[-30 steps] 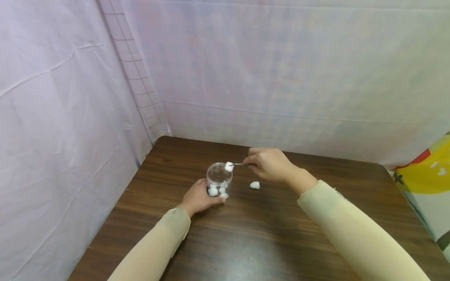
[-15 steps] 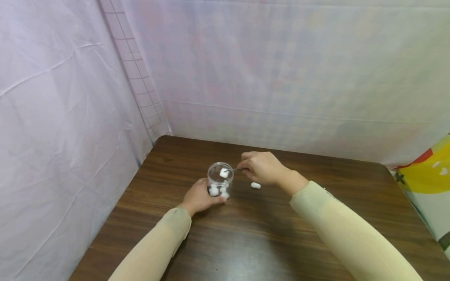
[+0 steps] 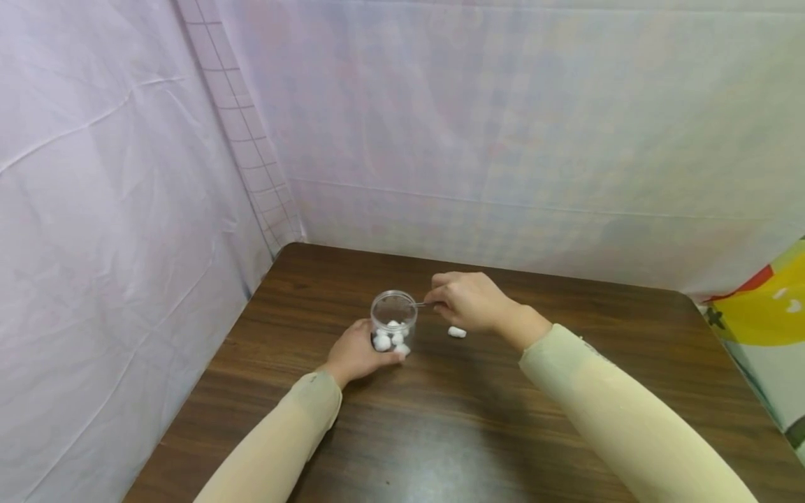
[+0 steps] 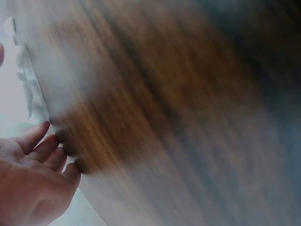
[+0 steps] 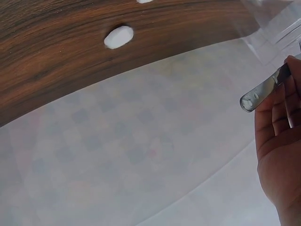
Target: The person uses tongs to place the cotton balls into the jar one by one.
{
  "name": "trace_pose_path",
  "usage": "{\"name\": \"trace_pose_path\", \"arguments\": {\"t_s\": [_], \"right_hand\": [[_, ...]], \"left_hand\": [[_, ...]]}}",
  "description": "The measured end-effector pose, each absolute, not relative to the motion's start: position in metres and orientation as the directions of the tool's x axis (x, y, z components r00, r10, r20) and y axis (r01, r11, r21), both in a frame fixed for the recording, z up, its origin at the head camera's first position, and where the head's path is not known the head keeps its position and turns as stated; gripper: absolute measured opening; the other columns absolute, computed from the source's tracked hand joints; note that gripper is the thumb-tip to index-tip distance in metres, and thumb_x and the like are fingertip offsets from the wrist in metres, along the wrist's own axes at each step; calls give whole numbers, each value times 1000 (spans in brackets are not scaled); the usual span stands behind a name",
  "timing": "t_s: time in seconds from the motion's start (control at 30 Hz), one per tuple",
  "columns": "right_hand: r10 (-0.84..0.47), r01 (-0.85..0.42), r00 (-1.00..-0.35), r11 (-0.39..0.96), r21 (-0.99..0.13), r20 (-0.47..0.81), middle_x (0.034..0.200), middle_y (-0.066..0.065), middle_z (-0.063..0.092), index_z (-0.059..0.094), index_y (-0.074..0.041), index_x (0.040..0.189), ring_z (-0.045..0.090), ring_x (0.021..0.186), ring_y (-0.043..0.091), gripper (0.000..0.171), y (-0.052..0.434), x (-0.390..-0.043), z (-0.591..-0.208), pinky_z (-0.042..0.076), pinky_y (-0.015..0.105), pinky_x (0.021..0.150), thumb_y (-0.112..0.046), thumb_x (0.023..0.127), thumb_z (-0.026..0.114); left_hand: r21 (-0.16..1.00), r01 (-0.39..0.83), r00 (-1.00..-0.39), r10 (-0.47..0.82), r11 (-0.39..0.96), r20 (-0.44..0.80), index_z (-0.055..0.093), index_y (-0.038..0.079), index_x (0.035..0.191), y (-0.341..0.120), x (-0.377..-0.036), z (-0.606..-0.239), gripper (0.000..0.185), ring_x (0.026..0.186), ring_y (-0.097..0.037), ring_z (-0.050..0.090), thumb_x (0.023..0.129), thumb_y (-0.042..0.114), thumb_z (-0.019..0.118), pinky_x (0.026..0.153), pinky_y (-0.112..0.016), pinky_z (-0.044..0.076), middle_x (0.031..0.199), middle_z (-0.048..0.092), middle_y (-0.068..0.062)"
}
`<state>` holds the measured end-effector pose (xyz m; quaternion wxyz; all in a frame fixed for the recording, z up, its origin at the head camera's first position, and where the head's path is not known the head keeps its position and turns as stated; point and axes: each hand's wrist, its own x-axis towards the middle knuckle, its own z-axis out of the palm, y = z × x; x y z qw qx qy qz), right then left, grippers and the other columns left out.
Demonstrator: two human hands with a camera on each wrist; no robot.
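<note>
My left hand point(image 3: 358, 354) holds a clear plastic jar point(image 3: 393, 307) by its lower side, thumb across the near face. Several white cotton balls point(image 3: 382, 342) lie inside the jar. In my right hand point(image 3: 472, 300) metal tweezers point(image 3: 420, 304) are pinched between thumb and fingers, their tips at the right side of the jar's mouth. No cotton ball shows at the tips. The right wrist view shows the rounded end of the tweezers point(image 5: 258, 96) sticking out of the hand. On the table, right of the jar, lies a loose cotton ball point(image 3: 457, 332).
The dark wood-grain table point(image 3: 440, 419) has rounded far corners. A white cloth point(image 3: 503, 140) hangs along its back edge, and another sheet point(image 3: 113, 209) covers the left side. At the far right is a yellow and red printed surface point(image 3: 767, 307).
The tweezers moved left and down with a cotton ball from the jar's rim into its mouth. That ball left the tips and now lies with the others in the jar. My left hand stayed put.
</note>
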<state>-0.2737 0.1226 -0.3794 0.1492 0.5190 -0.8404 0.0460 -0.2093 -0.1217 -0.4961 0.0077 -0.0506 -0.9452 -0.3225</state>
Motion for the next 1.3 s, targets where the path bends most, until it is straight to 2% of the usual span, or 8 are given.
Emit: {"name": "trace_pose_path", "arguments": {"t_s": [0.33,0.5,0.73,0.93,1.1,1.3], "right_hand": [[-826,-866,-450,497,61,340,88,-7,58,77,-16,102,52,65,6,18,139,-271,-374,46,29,54,-13,85,72],[-790,-832,-512,553,32,336,87,-7,57,77,-15,105,48,62,5,20,168,-273,-379,43,28,51,-12,85,74],[-740,-763,-632,646,-19,231,87,-7,56,77,-12,107,47,62,5,21,206,-277,-413,44,27,52,-14,86,77],[-729,-744,-660,668,-20,180,91,-4,58,77,-11,107,56,68,10,21,217,-280,-442,52,33,59,-12,86,76],[-731,-744,-659,668,-14,177,95,-1,61,77,-11,106,65,78,19,21,217,-282,-453,56,39,65,-12,84,76],[-734,-749,-654,663,-15,185,95,0,62,77,-11,105,66,80,21,22,213,-282,-456,57,41,67,-10,83,76]], "left_hand": [[616,101,-995,88,781,51,57,8,137,-122,-209,-496,88,118,-29,56,71,61,82,99,-46,45,133,58,-12],[611,111,-994,89,784,67,58,6,136,-124,-209,-494,87,120,-30,56,71,59,83,99,-46,45,134,58,-13],[605,125,-992,86,787,94,59,6,134,-130,-211,-501,87,118,-30,57,70,58,84,98,-47,46,132,60,-13],[597,113,-993,77,794,86,58,8,136,-134,-212,-506,90,121,-30,55,69,63,82,100,-46,44,134,58,-12],[606,114,-993,81,787,82,58,7,136,-134,-209,-502,87,121,-32,55,70,59,83,100,-49,44,135,58,-14],[600,116,-993,84,792,80,58,7,136,-132,-209,-500,86,121,-31,55,71,58,83,99,-48,45,135,58,-13]]}}
